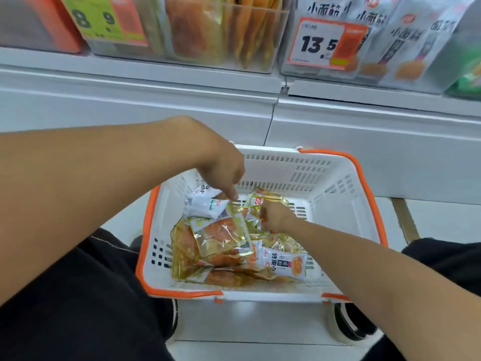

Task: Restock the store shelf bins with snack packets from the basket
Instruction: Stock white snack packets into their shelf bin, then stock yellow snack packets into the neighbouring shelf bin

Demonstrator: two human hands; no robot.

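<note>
A white basket with an orange rim (338,183) stands on the floor between my knees. It holds several snack packets: clear yellow-edged ones with orange contents (221,235) and white ones with black characters (283,264). My left hand (223,168) reaches down into the basket, and its fingertips pinch the top of packets at the back left, a white packet (205,204) and a yellow-edged one. My right hand (276,216) is lower in the middle of the basket, its fingers curled round yellow-edged packets.
Clear shelf bins sit above: one with orange packets (221,29) behind an 8.9 price tag (104,19), one with white packets (406,35) behind a 13.5 price tag (325,44). The white shelf front (182,100) runs below them. My dark-trousered knees flank the basket.
</note>
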